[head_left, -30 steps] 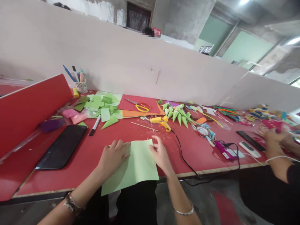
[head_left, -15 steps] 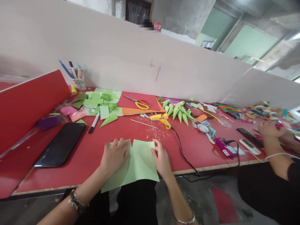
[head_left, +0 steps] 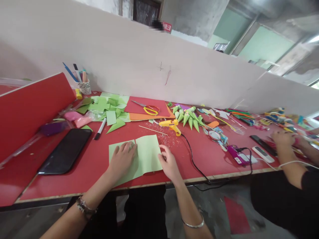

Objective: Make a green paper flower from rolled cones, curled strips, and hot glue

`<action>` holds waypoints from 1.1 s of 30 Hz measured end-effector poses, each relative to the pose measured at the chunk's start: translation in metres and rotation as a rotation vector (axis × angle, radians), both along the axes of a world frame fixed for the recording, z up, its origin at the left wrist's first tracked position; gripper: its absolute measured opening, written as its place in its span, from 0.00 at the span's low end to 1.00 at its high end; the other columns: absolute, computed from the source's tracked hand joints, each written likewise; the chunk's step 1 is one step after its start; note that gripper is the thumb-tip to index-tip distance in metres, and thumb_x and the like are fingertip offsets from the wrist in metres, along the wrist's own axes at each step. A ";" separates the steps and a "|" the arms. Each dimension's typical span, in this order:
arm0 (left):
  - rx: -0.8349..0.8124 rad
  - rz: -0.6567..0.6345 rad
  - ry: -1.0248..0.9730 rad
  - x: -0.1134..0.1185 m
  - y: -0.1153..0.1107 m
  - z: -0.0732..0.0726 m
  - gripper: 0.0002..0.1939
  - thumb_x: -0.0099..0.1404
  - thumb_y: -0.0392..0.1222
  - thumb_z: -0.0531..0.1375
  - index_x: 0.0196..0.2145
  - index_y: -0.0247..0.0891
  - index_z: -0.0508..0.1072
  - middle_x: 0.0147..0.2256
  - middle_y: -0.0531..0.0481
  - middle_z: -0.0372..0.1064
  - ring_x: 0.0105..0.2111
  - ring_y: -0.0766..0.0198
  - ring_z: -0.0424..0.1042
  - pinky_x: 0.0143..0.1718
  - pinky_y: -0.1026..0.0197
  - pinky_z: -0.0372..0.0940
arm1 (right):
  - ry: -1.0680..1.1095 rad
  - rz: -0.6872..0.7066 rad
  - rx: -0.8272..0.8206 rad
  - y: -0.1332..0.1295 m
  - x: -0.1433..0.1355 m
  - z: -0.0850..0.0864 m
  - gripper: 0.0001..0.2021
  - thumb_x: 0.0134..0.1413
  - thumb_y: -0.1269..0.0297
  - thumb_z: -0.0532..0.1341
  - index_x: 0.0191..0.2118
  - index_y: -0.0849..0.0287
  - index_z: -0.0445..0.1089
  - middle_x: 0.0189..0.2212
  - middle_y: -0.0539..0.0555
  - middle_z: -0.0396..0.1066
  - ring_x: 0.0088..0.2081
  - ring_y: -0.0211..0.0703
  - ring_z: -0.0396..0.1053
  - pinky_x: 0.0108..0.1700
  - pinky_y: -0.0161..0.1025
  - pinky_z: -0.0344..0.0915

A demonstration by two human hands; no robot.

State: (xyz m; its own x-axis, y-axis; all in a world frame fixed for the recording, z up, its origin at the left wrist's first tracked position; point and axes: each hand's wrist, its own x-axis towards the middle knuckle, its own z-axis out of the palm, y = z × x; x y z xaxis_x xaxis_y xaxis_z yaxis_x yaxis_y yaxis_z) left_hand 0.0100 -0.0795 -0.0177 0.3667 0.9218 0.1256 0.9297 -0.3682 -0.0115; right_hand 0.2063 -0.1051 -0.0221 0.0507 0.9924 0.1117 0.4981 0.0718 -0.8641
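A light green sheet of paper [head_left: 149,151] lies at the front of the red table, with a crease down its middle and its right half slightly raised. My left hand [head_left: 124,160] rests palm down on the left half, fingers spread over the paper. At the right edge of the sheet is my right hand [head_left: 168,162], its fingers loosely bent and apart, the tips at the paper's edge. Beyond the sheet lie a yellow glue gun [head_left: 170,125] with a black cord and a thin wooden stick [head_left: 153,130]. Yellow-handled scissors [head_left: 150,110] rest on red paper.
Left are a black phone [head_left: 66,151], a marker [head_left: 100,128], green paper scraps [head_left: 107,105] and a pen cup [head_left: 84,87]. Green paper cones [head_left: 190,118] and a purple power strip [head_left: 238,156] lie to the right. A co-worker's hand [head_left: 282,137] is at far right. A white partition [head_left: 119,56] stands behind.
The green paper has moved forward from over the table's front edge onto the tabletop and lies flatter. My right hand's fingers have loosened from its upper right corner to its right edge.
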 end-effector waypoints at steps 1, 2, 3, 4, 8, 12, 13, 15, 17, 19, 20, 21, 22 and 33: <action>-0.017 0.001 -0.014 0.000 -0.002 -0.001 0.21 0.65 0.36 0.44 0.55 0.38 0.60 0.55 0.42 0.57 0.55 0.51 0.55 0.50 0.44 0.54 | -0.079 -0.019 0.018 0.001 0.000 -0.002 0.15 0.51 0.67 0.50 0.46 0.57 0.63 0.19 0.46 0.61 0.24 0.37 0.61 0.36 0.37 0.60; -0.034 0.012 -0.025 -0.001 -0.005 -0.002 0.21 0.65 0.37 0.44 0.55 0.40 0.58 0.57 0.43 0.55 0.56 0.51 0.53 0.51 0.40 0.52 | -0.152 -0.032 0.027 0.001 -0.001 -0.004 0.15 0.51 0.67 0.49 0.44 0.57 0.63 0.18 0.46 0.61 0.24 0.37 0.61 0.40 0.39 0.59; -0.051 0.029 -0.033 -0.001 -0.007 -0.003 0.22 0.65 0.38 0.44 0.56 0.41 0.57 0.58 0.45 0.52 0.57 0.51 0.51 0.52 0.37 0.49 | -0.213 -0.040 0.026 0.001 0.000 -0.006 0.14 0.51 0.68 0.49 0.43 0.57 0.64 0.17 0.46 0.61 0.24 0.37 0.62 0.43 0.41 0.57; -0.068 0.043 -0.038 -0.001 -0.009 -0.003 0.22 0.65 0.39 0.43 0.57 0.42 0.56 0.59 0.45 0.50 0.58 0.50 0.50 0.52 0.34 0.47 | -0.259 -0.044 0.022 0.000 0.000 -0.007 0.13 0.51 0.68 0.48 0.41 0.57 0.64 0.17 0.45 0.61 0.24 0.37 0.62 0.44 0.42 0.55; -0.116 0.047 -0.031 -0.001 -0.012 -0.001 0.23 0.66 0.45 0.43 0.58 0.43 0.53 0.60 0.46 0.47 0.59 0.50 0.47 0.52 0.31 0.42 | -0.337 -0.030 0.004 -0.003 0.002 -0.008 0.12 0.52 0.68 0.47 0.38 0.57 0.66 0.18 0.46 0.64 0.24 0.37 0.63 0.45 0.41 0.52; -0.108 0.021 -0.038 -0.002 -0.011 0.000 0.23 0.66 0.47 0.43 0.58 0.44 0.53 0.60 0.45 0.46 0.59 0.51 0.46 0.52 0.31 0.40 | -0.368 -0.023 -0.007 -0.007 0.006 -0.006 0.13 0.53 0.68 0.46 0.34 0.55 0.68 0.17 0.46 0.65 0.23 0.36 0.63 0.45 0.41 0.51; -0.099 0.018 -0.045 -0.003 -0.011 0.000 0.23 0.66 0.47 0.43 0.58 0.44 0.54 0.60 0.45 0.46 0.59 0.51 0.46 0.52 0.31 0.40 | -0.371 -0.033 -0.007 -0.009 0.009 -0.006 0.13 0.54 0.67 0.46 0.34 0.55 0.68 0.17 0.46 0.66 0.23 0.36 0.63 0.44 0.41 0.51; -0.085 0.009 -0.055 -0.004 -0.010 -0.002 0.23 0.66 0.47 0.43 0.58 0.43 0.54 0.60 0.44 0.46 0.59 0.50 0.46 0.52 0.31 0.39 | -0.381 -0.067 0.005 -0.011 0.018 -0.005 0.14 0.54 0.67 0.46 0.34 0.56 0.69 0.19 0.47 0.67 0.23 0.37 0.63 0.44 0.41 0.52; -0.086 -0.006 -0.058 -0.007 -0.007 -0.004 0.23 0.66 0.47 0.43 0.58 0.42 0.53 0.60 0.44 0.47 0.59 0.50 0.46 0.52 0.31 0.40 | -0.391 -0.117 0.032 -0.013 0.029 -0.004 0.14 0.53 0.67 0.46 0.33 0.57 0.69 0.21 0.49 0.69 0.25 0.38 0.64 0.43 0.40 0.54; -0.103 -0.029 -0.061 -0.012 -0.002 -0.005 0.23 0.66 0.47 0.43 0.58 0.42 0.53 0.60 0.44 0.46 0.59 0.51 0.46 0.52 0.32 0.40 | -0.354 -0.155 0.060 -0.015 0.040 -0.002 0.14 0.53 0.67 0.46 0.33 0.59 0.69 0.26 0.52 0.71 0.27 0.40 0.66 0.41 0.39 0.56; -0.111 -0.043 -0.062 -0.016 0.001 -0.005 0.23 0.66 0.48 0.43 0.58 0.43 0.53 0.60 0.44 0.46 0.59 0.52 0.46 0.53 0.33 0.40 | -0.306 -0.154 0.071 -0.015 0.043 -0.001 0.14 0.53 0.67 0.46 0.34 0.59 0.69 0.28 0.53 0.72 0.29 0.41 0.66 0.39 0.38 0.57; -0.114 -0.059 -0.063 -0.019 0.005 -0.005 0.23 0.66 0.48 0.43 0.58 0.43 0.53 0.60 0.45 0.47 0.59 0.52 0.46 0.53 0.34 0.40 | -0.247 -0.141 0.077 -0.015 0.044 0.000 0.14 0.53 0.66 0.46 0.34 0.60 0.68 0.30 0.54 0.72 0.31 0.42 0.67 0.38 0.37 0.59; -0.106 -0.075 -0.062 -0.024 0.010 -0.005 0.23 0.66 0.48 0.43 0.58 0.43 0.53 0.60 0.45 0.47 0.59 0.52 0.46 0.54 0.35 0.39 | -0.183 -0.124 0.077 -0.015 0.042 0.001 0.14 0.54 0.66 0.46 0.35 0.60 0.68 0.32 0.55 0.71 0.33 0.42 0.67 0.37 0.37 0.60; -0.151 -0.423 -0.136 -0.020 0.035 0.020 0.26 0.65 0.51 0.44 0.60 0.46 0.46 0.60 0.51 0.47 0.60 0.61 0.45 0.59 0.53 0.39 | 0.033 0.045 0.014 -0.011 0.013 0.004 0.15 0.52 0.67 0.48 0.40 0.59 0.70 0.36 0.54 0.71 0.35 0.40 0.67 0.37 0.35 0.63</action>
State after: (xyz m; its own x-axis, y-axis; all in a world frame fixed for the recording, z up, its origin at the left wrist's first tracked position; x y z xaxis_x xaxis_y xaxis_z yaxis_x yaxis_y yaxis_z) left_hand -0.0096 -0.0447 0.0022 0.7035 0.7068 0.0748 0.6871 -0.7032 0.1828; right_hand 0.2194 -0.1158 -0.0179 0.0103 0.9922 0.1243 0.4655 0.1052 -0.8787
